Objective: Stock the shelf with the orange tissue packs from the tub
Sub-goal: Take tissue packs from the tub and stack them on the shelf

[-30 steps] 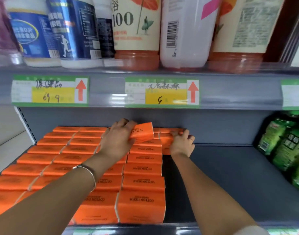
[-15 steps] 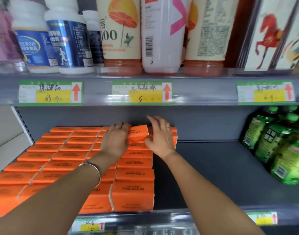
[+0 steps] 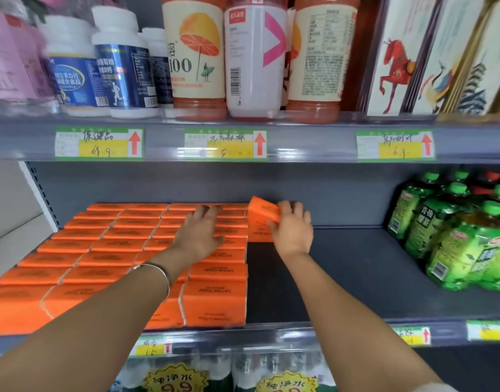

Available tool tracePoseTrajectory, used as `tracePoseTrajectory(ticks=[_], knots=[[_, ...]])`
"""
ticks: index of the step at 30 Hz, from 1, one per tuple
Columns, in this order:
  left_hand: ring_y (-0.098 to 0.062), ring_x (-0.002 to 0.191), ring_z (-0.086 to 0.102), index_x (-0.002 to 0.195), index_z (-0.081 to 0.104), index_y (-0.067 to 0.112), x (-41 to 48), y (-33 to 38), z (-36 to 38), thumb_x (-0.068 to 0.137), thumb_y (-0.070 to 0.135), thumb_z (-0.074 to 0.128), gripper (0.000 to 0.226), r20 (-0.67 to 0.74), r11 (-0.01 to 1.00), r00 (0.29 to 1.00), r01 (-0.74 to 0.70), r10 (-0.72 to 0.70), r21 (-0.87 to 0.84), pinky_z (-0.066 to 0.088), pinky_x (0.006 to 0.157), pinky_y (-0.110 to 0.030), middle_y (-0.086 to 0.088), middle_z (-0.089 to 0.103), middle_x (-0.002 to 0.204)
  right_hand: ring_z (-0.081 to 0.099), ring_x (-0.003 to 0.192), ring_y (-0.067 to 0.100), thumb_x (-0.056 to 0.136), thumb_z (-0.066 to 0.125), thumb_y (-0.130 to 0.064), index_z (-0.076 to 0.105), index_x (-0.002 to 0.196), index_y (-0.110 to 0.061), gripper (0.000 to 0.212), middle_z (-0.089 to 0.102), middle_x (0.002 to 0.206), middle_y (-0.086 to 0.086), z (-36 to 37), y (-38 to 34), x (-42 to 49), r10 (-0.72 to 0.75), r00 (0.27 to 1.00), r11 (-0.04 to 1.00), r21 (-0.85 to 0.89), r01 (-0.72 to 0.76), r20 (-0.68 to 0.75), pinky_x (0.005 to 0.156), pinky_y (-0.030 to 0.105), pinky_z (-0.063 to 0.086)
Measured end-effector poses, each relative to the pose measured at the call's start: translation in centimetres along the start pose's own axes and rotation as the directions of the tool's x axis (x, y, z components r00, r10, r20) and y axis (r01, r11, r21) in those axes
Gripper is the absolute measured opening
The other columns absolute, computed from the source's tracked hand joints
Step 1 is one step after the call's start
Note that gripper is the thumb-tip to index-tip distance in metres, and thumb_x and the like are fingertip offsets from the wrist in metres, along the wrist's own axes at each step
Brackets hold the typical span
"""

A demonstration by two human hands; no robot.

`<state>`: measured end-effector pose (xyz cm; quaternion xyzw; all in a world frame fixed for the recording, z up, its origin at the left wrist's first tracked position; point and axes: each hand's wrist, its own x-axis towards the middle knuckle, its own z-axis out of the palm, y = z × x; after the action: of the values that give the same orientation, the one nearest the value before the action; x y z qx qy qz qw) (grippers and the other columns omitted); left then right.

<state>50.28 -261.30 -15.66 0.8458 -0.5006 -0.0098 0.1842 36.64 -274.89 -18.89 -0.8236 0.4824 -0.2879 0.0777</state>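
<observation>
Head view, the only one on offer. An orange tissue pack (image 3: 263,209) is gripped in the right hand (image 3: 293,232), pinched between the thumb and curled fingers. It is held tilted at the far back of the shelf (image 3: 356,273), just above a lone pack (image 3: 257,236) that stands right of the stocked block (image 3: 115,250). A fresh column looks to have been started there. The tilt is probably chosen so that one corner can be led down against the back wall before the pack is squared up.

The left hand (image 3: 199,236) is laid flat on the tops of the block's rightmost column, fingers straight and spread, with nothing taken hold of. The placing reads as a brace, so that the neat rows are not nudged out of line while the newcomer is seated beside them. A bracelet (image 3: 158,275) is seen on that wrist.

A wide strip of bare shelf is left between the new column and the green bottles (image 3: 469,244) at the right, so plenty of stocking is judged to remain. The tub itself is not shown. Price labels (image 3: 224,144) are carried on the rail above.
</observation>
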Motion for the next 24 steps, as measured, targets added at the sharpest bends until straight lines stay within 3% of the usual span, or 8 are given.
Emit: tracePoseTrajectory(ticks=[3, 7, 12, 17, 21, 24], knots=[[-0.031, 0.138, 0.025, 0.148, 0.018, 0.026, -0.5, 0.1, 1.3, 0.087, 0.038, 0.061, 0.076, 0.178, 0.997, 0.984, 0.009, -0.023, 0.077, 0.03, 0.112, -0.045, -0.008, 0.022, 0.152, 0.039, 0.123, 0.031, 0.089, 0.062, -0.032, 0.044, 0.132, -0.023, 0.048, 0.038, 0.131, 0.008, 1.1, 2.2, -0.7, 0.105, 0.982, 0.994, -0.053, -0.098, 0.155, 0.092, 0.044, 0.045], [-0.028, 0.143, 0.019, 0.149, 0.014, 0.03, -0.1, -0.1, 2.1, 0.091, 0.045, 0.053, 0.072, 0.249, 0.996, 0.968, 0.009, -0.03, 0.086, 0.027, 0.113, -0.049, -0.005, 0.013, 0.157, 0.034, 0.122, 0.03, 0.09, 0.06, -0.025, 0.046, 0.131, -0.025, 0.043, 0.031, 0.133, 0.007, 2.7, 2.8, -0.6, 0.142, 0.953, 0.99, -0.037, -0.137, 0.269, 0.09, 0.042, 0.047], [-0.024, 0.146, 0.012, 0.15, 0.012, 0.029, 1.1, -0.8, 2.4, 0.094, 0.048, 0.045, 0.067, 0.27, 0.992, 0.963, -0.008, -0.025, 0.122, 0.018, 0.117, -0.049, -0.002, 0.012, 0.158, 0.032, 0.123, 0.032, 0.093, 0.051, -0.009, 0.049, 0.131, -0.027, 0.042, 0.03, 0.134, 0.009, 4.7, 2.0, 1.4, 0.151, 0.963, 0.988, -0.002, -0.155, 0.222, 0.092, 0.041, 0.048], [-0.023, 0.146, 0.007, 0.149, 0.008, 0.033, 2.6, -1.1, 3.2, 0.095, 0.05, 0.04, 0.066, 0.298, 0.992, 0.955, -0.019, -0.018, 0.122, 0.014, 0.117, -0.049, 0.0, 0.01, 0.158, 0.034, 0.124, 0.036, 0.095, 0.045, -0.008, 0.052, 0.127, -0.031, 0.041, 0.036, 0.133, 0.009, 6.0, 1.3, 2.7, 0.135, 0.986, 0.981, -0.154, -0.12, 0.093, 0.1, 0.044, 0.036], [-0.023, 0.146, 0.007, 0.149, 0.009, 0.035, 3.2, -1.5, 4.2, 0.095, 0.052, 0.037, 0.063, 0.31, 0.991, 0.951, -0.027, -0.015, 0.131, 0.013, 0.117, -0.048, 0.002, 0.009, 0.159, 0.036, 0.122, 0.038, 0.091, 0.048, -0.001, 0.047, 0.133, -0.021, 0.047, 0.037, 0.134, 0.013, 6.8, 0.9, 2.6, 0.07, 0.994, 0.994, -0.092, -0.063, 0.08, 0.094, 0.04, 0.047], [-0.023, 0.146, 0.01, 0.149, 0.013, 0.034, 3.0, -1.7, 4.7, 0.096, 0.051, 0.036, 0.061, 0.292, 0.991, 0.956, -0.041, 0.001, 0.128, 0.014, 0.118, -0.046, 0.001, 0.012, 0.158, 0.033, 0.127, 0.039, 0.091, 0.049, -0.001, 0.043, 0.137, -0.019, 0.05, 0.037, 0.137, 0.013, 7.0, 1.2, 1.9, 0.063, 0.995, 0.997, -0.059, -0.058, 0.083, 0.099, 0.042, 0.045]])
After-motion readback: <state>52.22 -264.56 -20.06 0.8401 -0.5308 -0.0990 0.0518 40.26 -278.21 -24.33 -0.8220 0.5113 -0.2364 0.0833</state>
